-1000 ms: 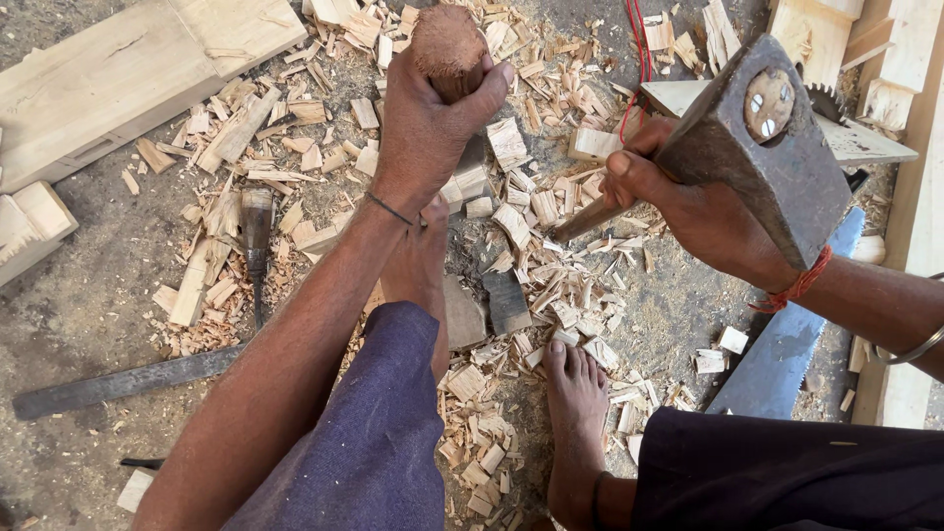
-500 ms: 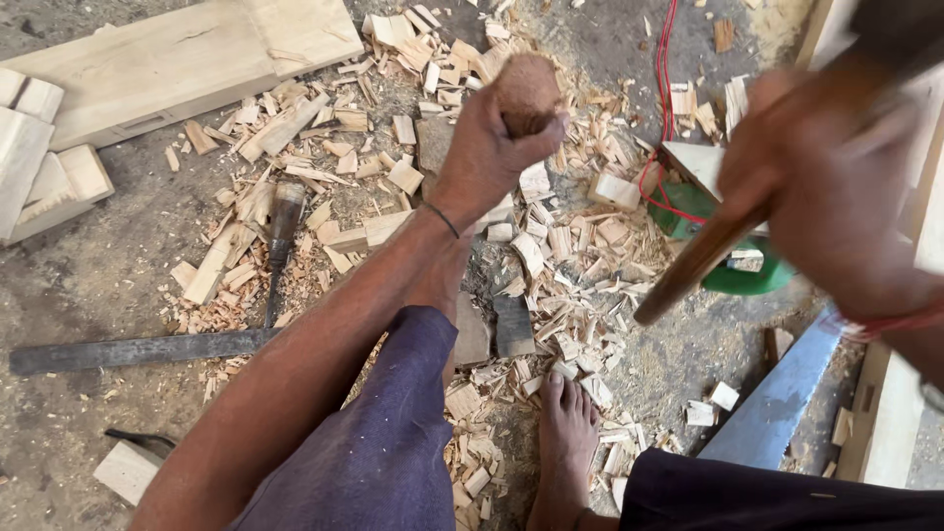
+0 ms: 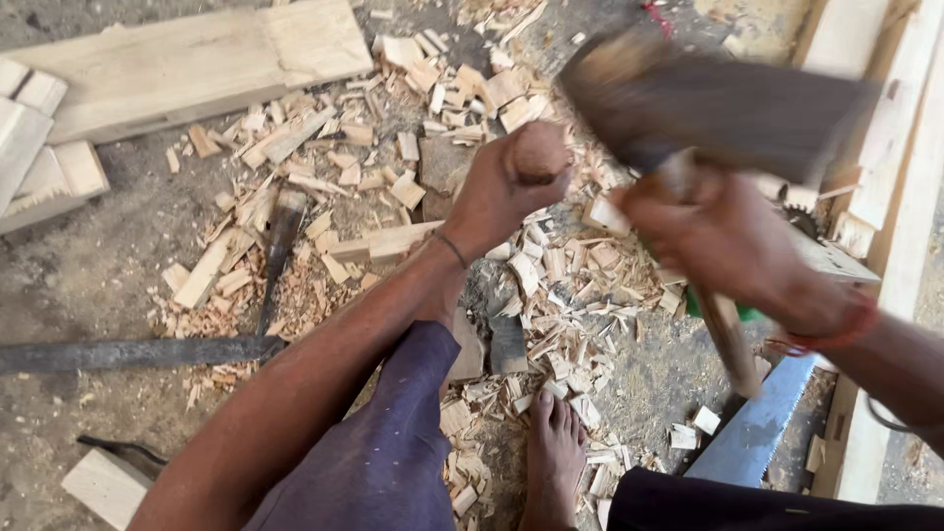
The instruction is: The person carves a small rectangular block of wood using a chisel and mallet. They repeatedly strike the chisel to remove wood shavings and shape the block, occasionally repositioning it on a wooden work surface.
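We keep our left hand (image 3: 497,192) wrapped tight around the rounded wooden piece (image 3: 538,152), upright over the chip-strewn floor (image 3: 108,285), fingers below its top, while our right hand (image 3: 723,241), closed on the blurred hatchet (image 3: 708,103), strikes squarely

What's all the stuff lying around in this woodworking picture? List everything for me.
wooden piece: one, reddish-brown, rounded, gripped in the left hand
axe: one, dark head, blurred, wooden handle in the right hand
wood chips: many, pale, strewn across the ground
plank: one, pale, top left
blocks: a few, pale, left edge
chisel: one, dark, among the chips at left
metal bar: one, dark, flat on the ground at left
saw blade: one, bluish, lower right
boards: several, pale, right edge
left hand: holding the wooden piece
right hand: red wristband, gripping the axe handle
foot: one, bare, bottom centre
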